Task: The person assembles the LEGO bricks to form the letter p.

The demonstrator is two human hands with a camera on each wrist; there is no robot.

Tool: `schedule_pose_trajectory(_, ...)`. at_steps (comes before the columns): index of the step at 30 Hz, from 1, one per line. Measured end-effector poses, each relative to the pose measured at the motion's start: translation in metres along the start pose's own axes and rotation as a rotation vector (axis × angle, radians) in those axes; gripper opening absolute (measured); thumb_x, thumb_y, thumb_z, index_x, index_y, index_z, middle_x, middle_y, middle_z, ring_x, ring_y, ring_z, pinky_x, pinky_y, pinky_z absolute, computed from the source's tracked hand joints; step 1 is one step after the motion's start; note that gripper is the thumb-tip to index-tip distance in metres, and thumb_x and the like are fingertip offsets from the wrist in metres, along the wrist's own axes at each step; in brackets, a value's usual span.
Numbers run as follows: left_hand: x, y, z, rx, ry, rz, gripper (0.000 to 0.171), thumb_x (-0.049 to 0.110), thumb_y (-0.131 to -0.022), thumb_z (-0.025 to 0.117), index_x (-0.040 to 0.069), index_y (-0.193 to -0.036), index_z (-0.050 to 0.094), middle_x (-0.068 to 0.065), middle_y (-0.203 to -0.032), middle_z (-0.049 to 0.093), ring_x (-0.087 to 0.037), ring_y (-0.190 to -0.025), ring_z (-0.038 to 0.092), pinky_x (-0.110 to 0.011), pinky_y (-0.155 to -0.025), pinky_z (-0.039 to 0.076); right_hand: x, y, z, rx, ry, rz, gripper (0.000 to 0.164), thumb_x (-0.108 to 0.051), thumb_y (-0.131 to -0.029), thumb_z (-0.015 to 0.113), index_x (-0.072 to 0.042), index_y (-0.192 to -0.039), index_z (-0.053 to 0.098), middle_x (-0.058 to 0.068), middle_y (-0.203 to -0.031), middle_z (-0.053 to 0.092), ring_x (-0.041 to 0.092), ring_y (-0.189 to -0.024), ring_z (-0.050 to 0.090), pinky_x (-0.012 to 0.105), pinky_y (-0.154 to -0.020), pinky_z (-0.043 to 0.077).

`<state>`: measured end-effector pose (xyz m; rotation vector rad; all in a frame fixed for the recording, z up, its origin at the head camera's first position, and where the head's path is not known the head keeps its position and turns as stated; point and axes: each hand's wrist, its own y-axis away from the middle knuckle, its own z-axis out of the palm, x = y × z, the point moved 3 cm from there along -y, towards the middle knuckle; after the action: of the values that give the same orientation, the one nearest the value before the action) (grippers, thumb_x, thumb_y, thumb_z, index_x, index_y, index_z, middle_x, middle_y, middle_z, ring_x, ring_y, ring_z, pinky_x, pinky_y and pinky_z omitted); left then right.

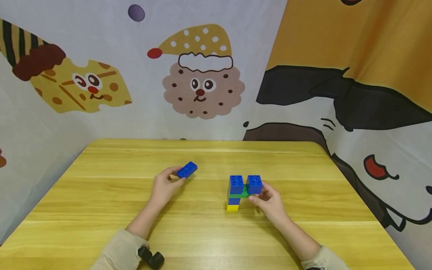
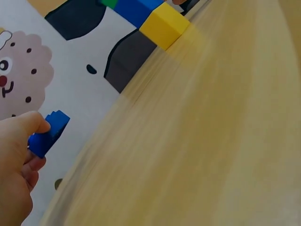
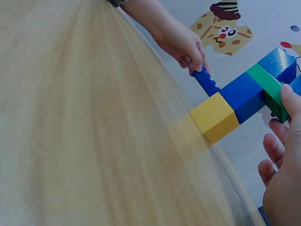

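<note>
My left hand (image 1: 164, 189) pinches a flat blue toy brick (image 1: 187, 170) by its near end, studs up, above the table's left middle. To the right stands a small toy-brick structure: a yellow brick (image 1: 233, 207) at the bottom, a blue brick (image 3: 242, 96) on it, then a flat green brick (image 3: 268, 87) reaching out to the right. Two blue bricks sit side by side on the green one, the left brick (image 1: 236, 183) over the column and the right brick (image 1: 254, 183) over the overhang. My right hand (image 1: 271, 206) grips that overhanging end, thumb in front; some fingertips are hidden behind the bricks.
The wooden table (image 1: 202, 240) extends around both hands. Behind its far edge hangs a cloth (image 1: 216, 129) printed with cartoon figures. A black device (image 1: 151, 258) is strapped at the left sleeve.
</note>
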<state>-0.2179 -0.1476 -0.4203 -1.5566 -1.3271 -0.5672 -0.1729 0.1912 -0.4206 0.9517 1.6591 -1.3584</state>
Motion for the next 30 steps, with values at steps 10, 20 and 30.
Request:
schedule_pose_trajectory(10,0.017,0.003,0.003,-0.021,0.065,-0.001,0.037,0.007,-0.079,0.077,0.005,-0.114,0.069,-0.008,-0.101,0.067,-0.031,-0.086,0.053,-0.035,-0.073,0.040,-0.001,-0.002,0.001,-0.043,-0.075,-0.073,0.041,0.011,-0.087,0.060,-0.016,-0.118,0.061,-0.001,-0.086,0.063,0.010,-0.063,0.055,0.027,-0.052,0.048)
schedule_pose_trajectory(20,0.036,0.004,0.004,-0.040,0.109,0.003,0.036,0.007,-0.079,0.076,0.007,-0.115,0.069,-0.007,-0.099,0.063,-0.037,-0.088,0.048,-0.033,-0.066,0.038,-0.001,-0.002,0.001,-0.017,-0.096,-0.074,0.042,0.015,-0.087,0.058,-0.014,-0.117,0.062,0.002,-0.088,0.064,0.015,-0.065,0.054,0.027,-0.053,0.048)
schedule_pose_trajectory(30,0.056,0.006,0.003,-0.029,0.152,0.097,0.036,0.003,-0.078,0.077,0.007,-0.114,0.070,-0.007,-0.101,0.064,-0.030,-0.086,0.049,-0.036,-0.070,0.037,-0.001,-0.001,0.001,-0.020,-0.104,-0.076,0.040,0.013,-0.087,0.059,-0.014,-0.117,0.062,0.002,-0.087,0.063,0.014,-0.064,0.053,0.026,-0.053,0.047)
